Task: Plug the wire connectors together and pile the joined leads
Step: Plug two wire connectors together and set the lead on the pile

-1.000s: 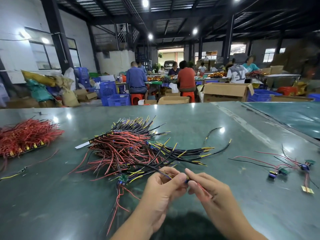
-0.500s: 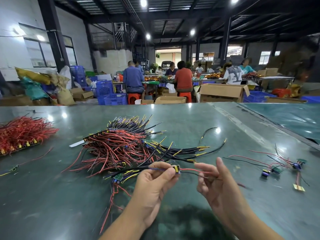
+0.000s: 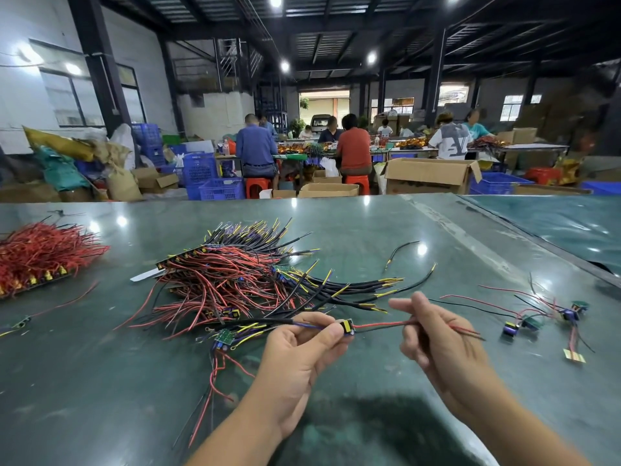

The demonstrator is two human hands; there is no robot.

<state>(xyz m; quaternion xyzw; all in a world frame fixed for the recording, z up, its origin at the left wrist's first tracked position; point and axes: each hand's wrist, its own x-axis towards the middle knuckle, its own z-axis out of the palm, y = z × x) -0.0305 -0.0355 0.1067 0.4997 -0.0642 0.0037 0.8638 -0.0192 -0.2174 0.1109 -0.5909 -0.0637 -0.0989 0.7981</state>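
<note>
Drawn apart since before, left hand (image 3: 302,351) pinches connector (image 3: 347,327), right hand (image 3: 437,341) pinches its lead (image 3: 379,325), stretched crosswise.

Black-yellow connector (image 3: 347,327) mated (held above table), red-black lead (image 3: 379,325) trailing right; joined leads (image 3: 551,314) lie far right.
</note>
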